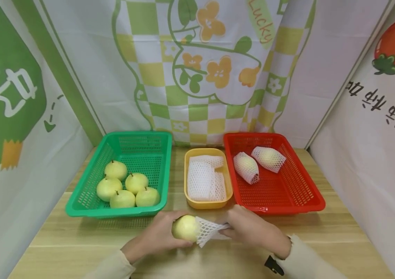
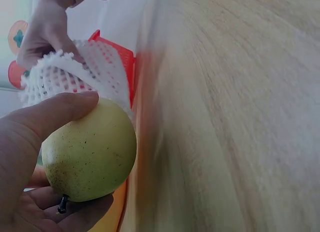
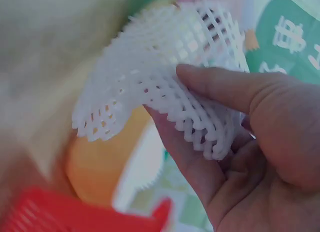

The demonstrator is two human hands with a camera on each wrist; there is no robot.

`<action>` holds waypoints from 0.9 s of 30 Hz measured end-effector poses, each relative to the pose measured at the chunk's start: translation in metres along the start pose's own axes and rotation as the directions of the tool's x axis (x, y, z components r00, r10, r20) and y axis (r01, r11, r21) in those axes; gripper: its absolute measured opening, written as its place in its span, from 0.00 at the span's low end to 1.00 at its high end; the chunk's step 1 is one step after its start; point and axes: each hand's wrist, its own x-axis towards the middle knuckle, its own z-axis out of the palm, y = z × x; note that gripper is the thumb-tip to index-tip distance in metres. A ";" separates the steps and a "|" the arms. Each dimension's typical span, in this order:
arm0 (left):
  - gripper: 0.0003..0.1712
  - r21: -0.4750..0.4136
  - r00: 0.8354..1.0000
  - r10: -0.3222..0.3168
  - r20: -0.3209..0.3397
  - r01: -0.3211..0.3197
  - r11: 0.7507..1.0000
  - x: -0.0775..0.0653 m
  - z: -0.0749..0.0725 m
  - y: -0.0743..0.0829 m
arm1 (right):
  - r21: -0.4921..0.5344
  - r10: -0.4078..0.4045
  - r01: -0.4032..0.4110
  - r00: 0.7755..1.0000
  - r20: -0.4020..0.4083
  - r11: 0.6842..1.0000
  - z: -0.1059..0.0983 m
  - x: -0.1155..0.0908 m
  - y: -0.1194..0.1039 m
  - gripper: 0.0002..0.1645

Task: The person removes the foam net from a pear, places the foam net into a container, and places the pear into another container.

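My left hand (image 1: 164, 232) grips a yellow-green pear (image 1: 185, 228) above the front of the table, thumb on one side and fingers on the other. In the left wrist view the pear (image 2: 92, 149) has its dark stem toward the fingers. A white foam net sleeve (image 1: 208, 229) meets the pear's right end in the head view. My right hand (image 1: 249, 228) pinches the far end of this sleeve between thumb and fingers. The right wrist view shows the net (image 3: 160, 66) spread open and bent, its mesh partly covering the pear.
A green basket (image 1: 167, 170) at left holds several bare pears (image 1: 122, 198). In the middle, a yellow box (image 1: 230, 186) contains folded foam nets (image 1: 201, 180). The red basket (image 1: 274, 193) at right has two net-wrapped pears (image 1: 246, 167). Printed cloth walls surround the wooden table (image 1: 54, 248).
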 end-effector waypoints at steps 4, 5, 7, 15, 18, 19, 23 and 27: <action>0.43 0.030 1.000 -0.019 -0.006 0.019 0.999 -0.004 -0.003 -0.004 | 0.009 0.000 0.000 1.000 0.018 1.000 -0.029 -0.003 -0.003 0.07; 0.43 0.036 1.000 -0.021 -0.005 0.021 0.999 -0.004 -0.004 -0.005 | 0.016 0.005 -0.005 1.000 0.020 1.000 -0.036 -0.003 -0.004 0.07; 0.43 0.041 1.000 -0.023 -0.002 0.023 0.999 -0.005 -0.004 -0.007 | 0.019 0.013 -0.014 1.000 0.016 1.000 -0.052 -0.001 -0.004 0.08; 0.43 0.069 1.000 -0.016 -0.001 0.016 0.997 -0.008 -0.003 -0.010 | -0.087 0.045 -0.056 0.991 -0.125 0.995 -0.105 0.024 0.001 0.11; 0.43 0.070 1.000 -0.017 0.001 0.017 0.997 -0.009 -0.003 -0.010 | -0.132 0.037 -0.064 0.978 -0.203 0.989 -0.117 0.042 0.010 0.10; 0.43 0.065 1.000 -0.019 0.004 0.019 0.998 -0.009 -0.004 -0.010 | -0.156 0.026 -0.063 0.973 -0.231 0.986 -0.120 0.049 0.013 0.09; 0.42 0.027 0.999 -0.025 0.021 0.025 0.999 -0.009 -0.004 -0.008 | -0.297 -0.065 -0.046 0.933 -0.354 0.954 -0.126 0.078 0.034 0.05; 0.43 0.011 0.999 -0.032 0.032 0.032 0.999 -0.011 -0.004 -0.008 | -0.508 -0.246 -0.014 0.863 -0.442 0.862 -0.121 0.103 0.067 0.06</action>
